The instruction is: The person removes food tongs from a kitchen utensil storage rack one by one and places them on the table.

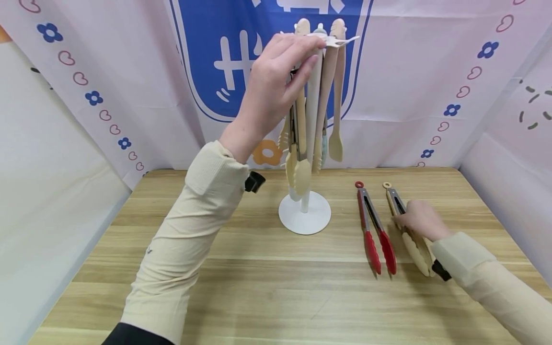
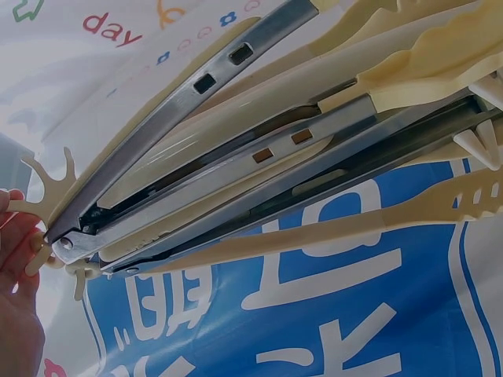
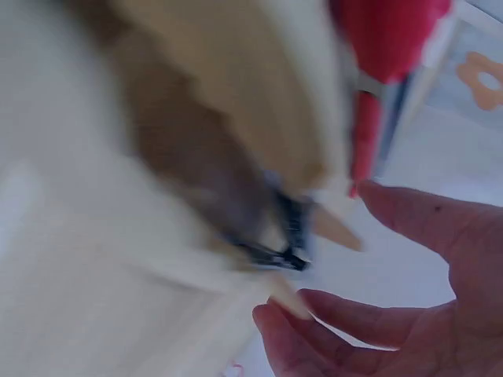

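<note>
Left hand: high at the top of the white rack (image 1: 297, 224), the left hand (image 1: 278, 72) appears to pinch an edge of the crown of hooks (image 2: 53, 190) between fingers and thumb.
Right hand: down at the table (image 1: 258, 292), the right hand (image 1: 420, 221) reaches over the beige tongs (image 1: 415, 252), thumb and fingers apart around the handle; some fingertips look to touch it, though the right wrist view is blurred there (firm contact I cannot tell).
Beige tongs: lying on the table at the right, arms spread, ring end pointing away from the person.
Red tongs: just beside them on the left, the red tongs (image 1: 389, 252) lie spread too; a wide sweep of the right hand could knock them askew.
Hanging tools: beige-headed tongs (image 1: 303, 176) and a beige spoon-like tool (image 1: 336, 146) crowd the rack; a turn of the crown could set them swinging, tangle them or unhook one.
Rack: upright on its round base, tall and probably top-heavy; a sideways pull by the left hand might tip it.
Grip risk: spread arms may spring or twist if the handle is taken off-centre, and the tongs could slip.
</note>
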Demonstrator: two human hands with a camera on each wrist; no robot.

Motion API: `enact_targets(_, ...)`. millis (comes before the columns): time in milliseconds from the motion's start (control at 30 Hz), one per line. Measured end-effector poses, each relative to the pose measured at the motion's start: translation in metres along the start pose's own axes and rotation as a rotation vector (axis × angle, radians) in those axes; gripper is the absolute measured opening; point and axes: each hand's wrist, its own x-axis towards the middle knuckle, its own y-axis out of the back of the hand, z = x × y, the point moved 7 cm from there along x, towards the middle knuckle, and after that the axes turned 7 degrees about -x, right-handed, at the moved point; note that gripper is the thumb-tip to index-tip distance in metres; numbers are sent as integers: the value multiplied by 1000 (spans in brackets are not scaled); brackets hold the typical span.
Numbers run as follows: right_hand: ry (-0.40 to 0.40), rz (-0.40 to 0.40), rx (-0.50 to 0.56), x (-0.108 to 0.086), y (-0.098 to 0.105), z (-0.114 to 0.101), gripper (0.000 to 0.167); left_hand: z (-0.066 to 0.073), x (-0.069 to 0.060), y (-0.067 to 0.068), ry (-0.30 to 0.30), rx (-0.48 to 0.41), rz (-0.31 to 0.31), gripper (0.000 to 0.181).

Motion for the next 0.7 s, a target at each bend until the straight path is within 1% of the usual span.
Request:
enact_targets(133, 8, 36, -14, 1, 15, -11, 34, 0, 0, 0, -1, -4, 1, 31)
enact_targets(267, 59, 122, -11, 3, 33, -28, 35, 0, 1, -1, -2, -5, 2, 30)
enact_targets(400, 129, 235, 7, 4, 53, -49, 52, 0, 1, 0, -1, -6, 3, 30)
enact_targets(433, 144, 262, 17, 3, 58, -54, 56, 0, 1, 0, -1, -6, 3, 30)
enact_targets(567, 178, 340, 71, 2, 72, -74, 58, 0, 1, 0, 0, -4, 3, 31)
enact_targets(700, 183, 368, 137, 2, 82, -90, 62, 0, 0, 0, 1, -1, 3, 31)
